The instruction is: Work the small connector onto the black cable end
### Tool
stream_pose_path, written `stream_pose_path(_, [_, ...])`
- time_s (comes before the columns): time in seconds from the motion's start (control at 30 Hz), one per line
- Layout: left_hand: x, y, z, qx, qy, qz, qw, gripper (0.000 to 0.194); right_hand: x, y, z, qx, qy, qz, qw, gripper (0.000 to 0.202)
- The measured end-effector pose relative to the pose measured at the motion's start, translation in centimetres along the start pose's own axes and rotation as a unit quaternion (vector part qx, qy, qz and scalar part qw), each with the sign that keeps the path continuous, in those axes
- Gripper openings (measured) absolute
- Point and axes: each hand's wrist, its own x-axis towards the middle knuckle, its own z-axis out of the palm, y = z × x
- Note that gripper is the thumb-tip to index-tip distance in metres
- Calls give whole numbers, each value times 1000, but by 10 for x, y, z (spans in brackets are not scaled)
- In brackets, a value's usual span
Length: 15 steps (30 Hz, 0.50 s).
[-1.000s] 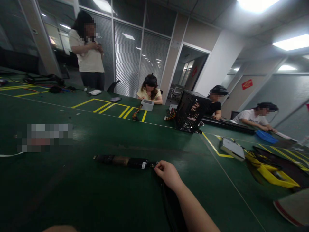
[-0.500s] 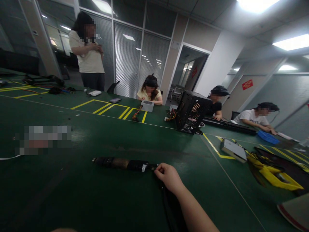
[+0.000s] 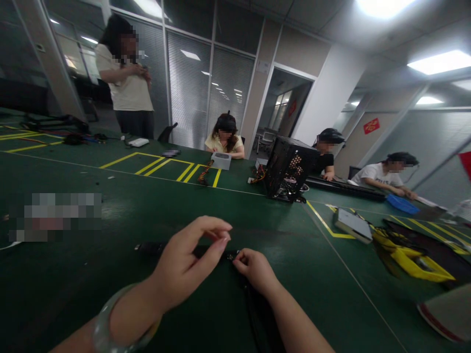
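A long black cylindrical tool (image 3: pixel 151 248), which looks like an electric screwdriver, lies on the green table with its metal tip to the left. My right hand (image 3: pixel 255 269) pinches the cord end (image 3: pixel 231 255) at the tool's right end. From there a black cord (image 3: pixel 251 306) runs down toward the near edge of the view. My left hand (image 3: pixel 187 257), with a pale bangle on its wrist, hovers over the tool's middle and hides much of it. Its fingers are curved, with a gap between thumb and fingertips, and nothing shows between them.
Ahead stands a black computer case (image 3: pixel 292 169), with a grey power supply (image 3: pixel 221 161) left of it. To the right are a silver box-shaped unit (image 3: pixel 353 224), a yellow tray (image 3: pixel 423 264) and a blue tray (image 3: pixel 402 204). Several people are around the table.
My left hand has come up from the bottom edge and now hangs over the tool. My right hand keeps its pinch on the cord end. The view has shifted slightly.
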Motion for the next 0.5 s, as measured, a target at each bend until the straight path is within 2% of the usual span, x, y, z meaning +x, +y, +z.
stream_pose_path(0.1, [19,-27,23,45,-83,-18,995,21,0,1,0,-14,12,-9,1000,11])
stream_pose_path(0.2, [11,-52,43,119,-174,-20,977,20,0,1,-1,-19,11,-10,1000,9])
stream_pose_path(0.33, [-10,-71,56,166,-198,-12,966,27,0,1,0,-7,4,-10,1000,10])
stream_pose_path(0.5, [-13,-73,67,174,-215,-5,961,34,0,0,0,7,-8,-2,1000,11])
